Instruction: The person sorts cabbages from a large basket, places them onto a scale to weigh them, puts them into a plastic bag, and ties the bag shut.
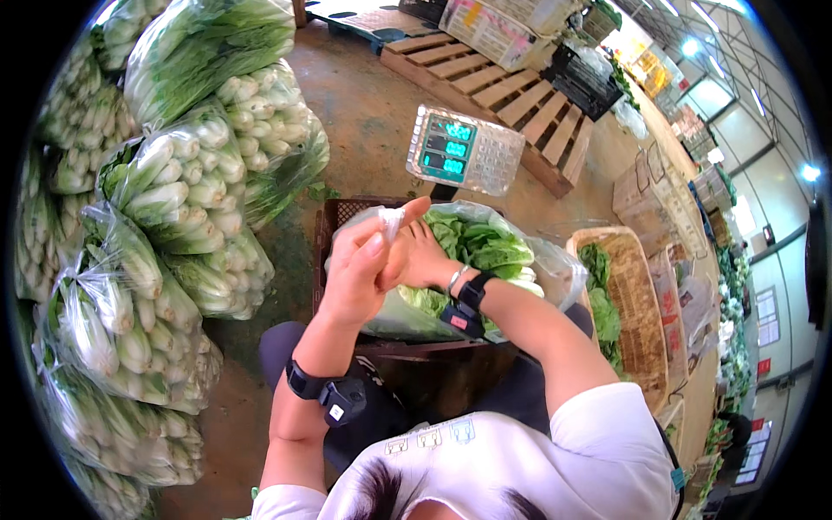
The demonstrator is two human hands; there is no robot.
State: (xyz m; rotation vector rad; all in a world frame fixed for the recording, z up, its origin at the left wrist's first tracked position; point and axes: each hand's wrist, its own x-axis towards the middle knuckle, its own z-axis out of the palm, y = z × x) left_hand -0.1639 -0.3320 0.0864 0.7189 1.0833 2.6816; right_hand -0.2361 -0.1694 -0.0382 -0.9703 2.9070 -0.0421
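Before me a clear plastic bag [552, 260] of leafy green vegetables [484, 240] lies in a dark red plastic crate [328, 227], beneath a digital scale's display [465, 151]. My left hand [357, 270] is raised over the bag's left side, its fingers closed on a gathered piece of clear plastic that shows as a whitish twist near the thumb. Close beside it, my right hand [422, 253] reaches across the leaves with some fingers spread; the left hand partly hides it, so whether it grips anything is unclear.
Clear bags of pale-stemmed greens [188, 175] are piled on the left. A wicker basket [640, 312] with leafy greens stands to the right. Behind the scale are a wooden pallet [494, 84], cardboard boxes [487, 29] and a black crate [578, 78].
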